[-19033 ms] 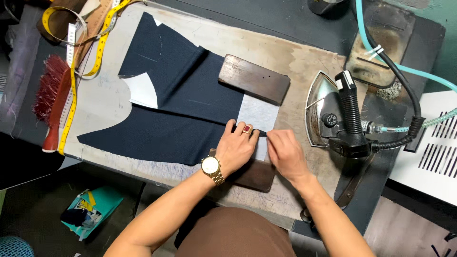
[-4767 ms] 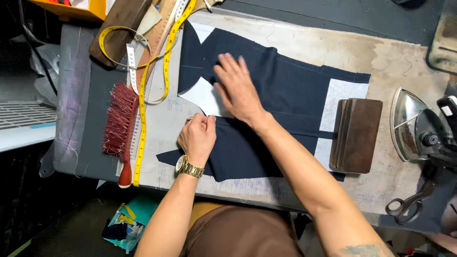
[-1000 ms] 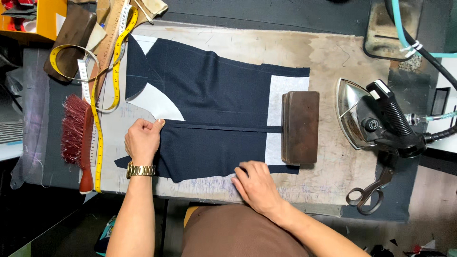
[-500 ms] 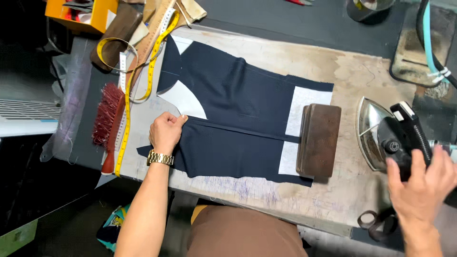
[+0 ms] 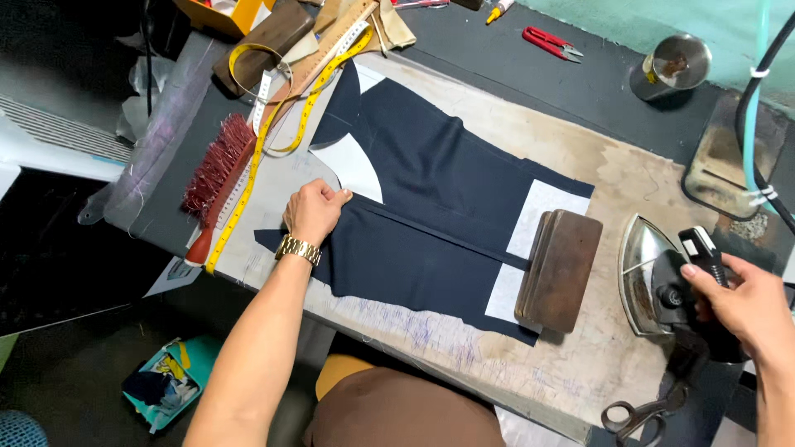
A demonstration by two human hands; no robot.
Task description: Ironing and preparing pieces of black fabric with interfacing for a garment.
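Head view: left hand (image 5: 313,212), fingers curled, pins the navy fabric panels (image 5: 431,219) at frame centre on the pressing table (image 5: 604,178). Right hand (image 5: 741,306), lower right, wraps the steam iron (image 5: 662,277) handle. Step looks like fetching the iron; next needs lifting it over the wooden clapper block (image 5: 561,269), which sits between iron and seam. Brush (image 5: 214,178) and tape measure (image 5: 273,108) lie upper left; scissors (image 5: 638,412) sit at the bottom right.
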